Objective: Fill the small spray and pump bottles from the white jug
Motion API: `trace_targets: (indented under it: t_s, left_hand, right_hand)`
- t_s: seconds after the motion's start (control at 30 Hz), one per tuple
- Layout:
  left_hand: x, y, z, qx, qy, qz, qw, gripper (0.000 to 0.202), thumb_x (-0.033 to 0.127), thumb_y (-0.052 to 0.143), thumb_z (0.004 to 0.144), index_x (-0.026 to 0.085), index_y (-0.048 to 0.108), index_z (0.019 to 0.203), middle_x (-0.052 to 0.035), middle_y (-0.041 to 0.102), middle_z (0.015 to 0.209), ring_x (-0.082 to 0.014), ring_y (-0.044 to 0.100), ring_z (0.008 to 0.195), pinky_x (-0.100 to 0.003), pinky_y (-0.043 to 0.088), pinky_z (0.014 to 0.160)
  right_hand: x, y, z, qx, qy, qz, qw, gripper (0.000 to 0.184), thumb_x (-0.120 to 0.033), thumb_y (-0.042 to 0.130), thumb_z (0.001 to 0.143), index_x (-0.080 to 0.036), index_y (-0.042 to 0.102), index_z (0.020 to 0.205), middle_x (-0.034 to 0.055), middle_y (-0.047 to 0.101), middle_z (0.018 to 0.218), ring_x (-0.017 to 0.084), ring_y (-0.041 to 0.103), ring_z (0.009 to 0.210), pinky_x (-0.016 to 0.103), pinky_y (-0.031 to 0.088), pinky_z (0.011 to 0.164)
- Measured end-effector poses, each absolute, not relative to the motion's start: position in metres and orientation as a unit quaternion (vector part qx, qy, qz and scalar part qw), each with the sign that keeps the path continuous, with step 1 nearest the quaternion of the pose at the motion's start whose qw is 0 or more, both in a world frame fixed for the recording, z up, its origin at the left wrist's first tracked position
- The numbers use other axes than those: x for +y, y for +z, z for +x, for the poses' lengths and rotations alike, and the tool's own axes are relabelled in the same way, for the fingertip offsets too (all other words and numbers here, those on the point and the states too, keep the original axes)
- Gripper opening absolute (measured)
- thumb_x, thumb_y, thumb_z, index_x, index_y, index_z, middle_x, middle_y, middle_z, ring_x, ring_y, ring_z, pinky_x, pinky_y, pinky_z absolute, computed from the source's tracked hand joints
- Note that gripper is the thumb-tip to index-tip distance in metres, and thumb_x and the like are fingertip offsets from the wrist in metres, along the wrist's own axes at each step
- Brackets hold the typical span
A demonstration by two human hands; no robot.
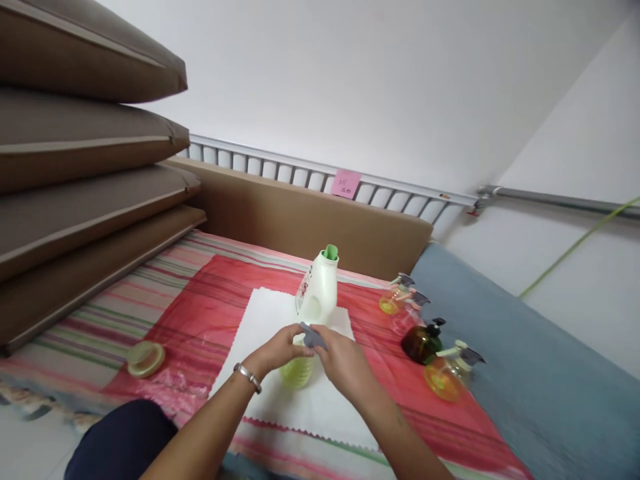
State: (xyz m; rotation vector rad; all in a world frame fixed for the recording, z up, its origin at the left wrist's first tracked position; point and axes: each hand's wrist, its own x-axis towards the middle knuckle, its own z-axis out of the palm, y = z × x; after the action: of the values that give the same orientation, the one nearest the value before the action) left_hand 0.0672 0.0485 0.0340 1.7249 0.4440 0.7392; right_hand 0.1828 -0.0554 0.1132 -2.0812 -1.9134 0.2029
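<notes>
A small bottle of yellow-green liquid [297, 370] stands on a white cloth [320, 400]. My left hand [277, 350] is wrapped around its upper body. My right hand [345, 363] pinches the grey pump top [313, 335] at the bottle's neck. Just behind stands a white detergent jug [319, 290] with a green spout, upright on the same cloth. A silver bracelet sits on my left wrist.
Several pump and spray bottles [425, 340] lie at the right on the red striped cover [200, 313]. A pale round lid [145, 358] lies at the left. Brown cushions [75, 167] are stacked at the left, a cardboard panel [300, 213] behind, a blue blanket [525, 373] at the right.
</notes>
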Motion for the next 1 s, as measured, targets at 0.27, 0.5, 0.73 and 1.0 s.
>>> trace_targets:
  t_s: [0.27, 0.5, 0.73, 1.0]
  left_hand:
    - [0.052, 0.027, 0.068, 0.201, 0.319, 0.716, 0.588, 0.025, 0.017, 0.074, 0.06, 0.016, 0.067, 0.084, -0.0022, 0.07, 0.085, -0.0209, 0.062, 0.086, -0.032, 0.045, 0.085]
    - [0.042, 0.027, 0.066, 0.22, 0.338, 0.711, 0.576, 0.049, 0.013, 0.075, 0.058, 0.018, 0.062, 0.104, -0.0053, 0.066, 0.108, -0.0236, 0.056, 0.103, -0.034, 0.038, 0.094]
    - [0.05, 0.032, 0.064, 0.186, 0.298, 0.719, 0.599, 0.031, 0.012, 0.075, 0.056, 0.016, 0.069, 0.085, -0.0017, 0.071, 0.089, -0.022, 0.062, 0.087, -0.032, 0.045, 0.084]
    - [0.045, 0.026, 0.069, 0.235, 0.357, 0.703, 0.568, 0.029, 0.017, 0.076, 0.059, 0.015, 0.065, 0.085, -0.0043, 0.069, 0.092, -0.0222, 0.06, 0.091, -0.033, 0.042, 0.089]
  right_hand:
    - [-0.055, 0.114, 0.181, -0.665, 0.065, -0.732, 0.134, 0.04, -0.017, 0.046, 0.081, -0.029, 0.052, 0.118, 0.0022, 0.068, 0.108, 0.02, 0.063, 0.097, 0.026, 0.042, 0.075]
    - [-0.055, 0.113, 0.179, -0.664, 0.065, -0.732, 0.135, 0.041, -0.017, 0.046, 0.082, -0.029, 0.05, 0.121, 0.0008, 0.068, 0.108, 0.018, 0.062, 0.096, 0.025, 0.042, 0.074]
    - [-0.056, 0.115, 0.177, -0.667, 0.06, -0.732, 0.127, 0.041, -0.017, 0.045, 0.082, -0.029, 0.051, 0.121, 0.0007, 0.068, 0.107, 0.019, 0.063, 0.094, 0.026, 0.042, 0.072]
    - [-0.054, 0.114, 0.177, -0.663, 0.063, -0.735, 0.123, 0.043, -0.016, 0.045, 0.082, -0.028, 0.05, 0.123, 0.0024, 0.067, 0.112, 0.02, 0.062, 0.1, 0.027, 0.042, 0.077]
